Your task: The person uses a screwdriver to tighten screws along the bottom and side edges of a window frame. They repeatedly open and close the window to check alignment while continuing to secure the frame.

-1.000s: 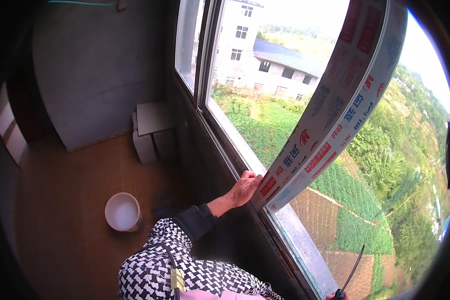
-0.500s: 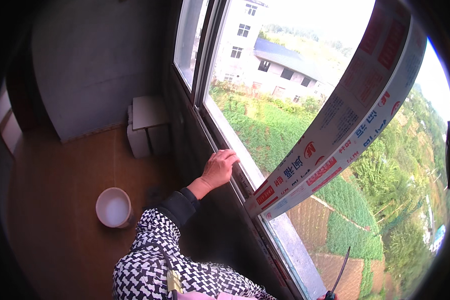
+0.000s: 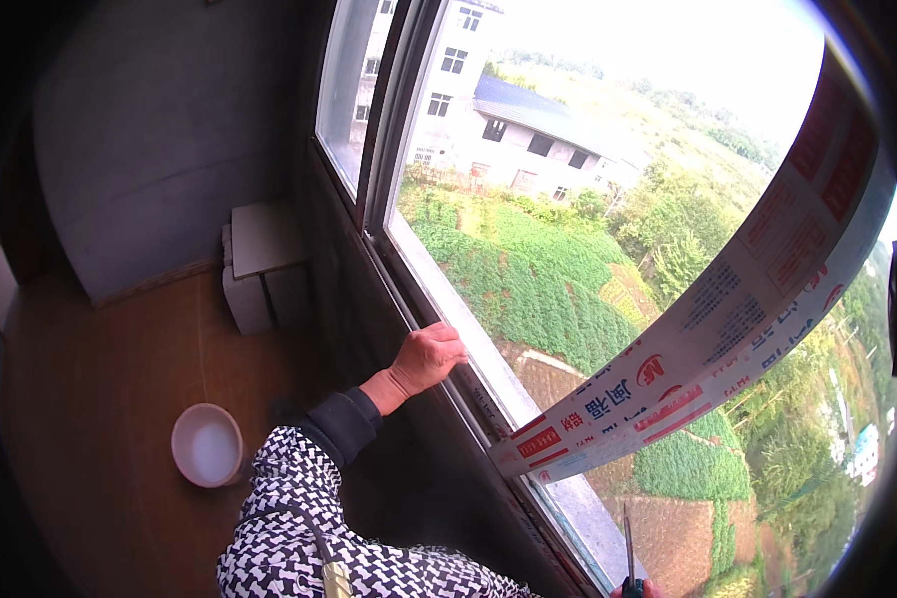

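Note:
My left hand (image 3: 429, 357) is at the lower rail of the window frame (image 3: 394, 279), its fingers curled in; whatever they pinch is hidden. To its right, a wide strip of printed protective film (image 3: 618, 394), white with red and blue marks, meets the frame at its lower end. From there it bows out and up to the right across the opening. At the bottom edge my right hand (image 3: 652, 590), mostly out of view, grips a screwdriver (image 3: 628, 543) by its dark handle, the thin shaft pointing up.
A pale bucket (image 3: 207, 446) with whitish contents stands on the brown floor (image 3: 100, 429) to the left. Beside the wall is a small white table or cabinet (image 3: 269, 239). Beyond the window opening, fields and buildings lie far below.
My left hand's fingers have curled in more, near the same stretch of rail. The film strip hangs lower and further right. The screwdriver points more upright, and the whole view has shifted slightly.

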The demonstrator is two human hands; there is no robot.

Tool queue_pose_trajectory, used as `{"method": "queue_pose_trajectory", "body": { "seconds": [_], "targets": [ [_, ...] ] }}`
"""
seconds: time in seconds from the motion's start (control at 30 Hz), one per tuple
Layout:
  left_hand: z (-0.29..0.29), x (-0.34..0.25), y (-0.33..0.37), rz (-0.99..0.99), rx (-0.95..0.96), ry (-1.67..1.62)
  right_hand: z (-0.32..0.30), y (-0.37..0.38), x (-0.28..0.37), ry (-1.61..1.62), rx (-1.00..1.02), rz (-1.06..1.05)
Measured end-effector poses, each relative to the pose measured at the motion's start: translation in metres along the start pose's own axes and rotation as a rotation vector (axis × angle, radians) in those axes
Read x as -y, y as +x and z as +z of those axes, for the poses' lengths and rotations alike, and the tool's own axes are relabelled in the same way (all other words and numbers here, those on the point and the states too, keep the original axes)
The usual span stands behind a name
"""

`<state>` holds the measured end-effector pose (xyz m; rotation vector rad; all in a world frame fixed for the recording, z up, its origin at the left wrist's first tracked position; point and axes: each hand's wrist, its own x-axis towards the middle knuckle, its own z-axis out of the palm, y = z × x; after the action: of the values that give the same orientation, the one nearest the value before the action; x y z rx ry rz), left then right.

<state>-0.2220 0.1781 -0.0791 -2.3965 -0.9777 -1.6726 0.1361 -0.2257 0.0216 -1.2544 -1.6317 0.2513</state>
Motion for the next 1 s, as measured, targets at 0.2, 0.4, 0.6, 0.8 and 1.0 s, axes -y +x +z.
{"method": "queue_pose_trajectory", "body": {
  "seconds": [0.2,0.4,0.6,0.8,1.0],
  "targets": [
    [0.001,-0.027,-0.001,0.074,0.046,-0.057,0.046,0.03,0.025,0.012,-0.055,-0.02],
    [-0.003,-0.041,-0.001,0.061,0.198,-0.443,0.075,0.056,0.055,-0.013,0.198,-0.038],
    [-0.052,-0.072,-0.117,-0.524,-0.118,-0.53,0.083,0.028,0.061,-0.102,0.025,-0.115],
    [-0.139,-0.173,-0.322,-1.083,0.395,-0.407,0.088,-0.016,0.04,-0.033,0.171,0.384],
    [-0.204,-0.234,-0.391,-1.158,0.607,-0.322,0.14,-0.07,0.018,0.195,0.147,0.555]
  ]
}}
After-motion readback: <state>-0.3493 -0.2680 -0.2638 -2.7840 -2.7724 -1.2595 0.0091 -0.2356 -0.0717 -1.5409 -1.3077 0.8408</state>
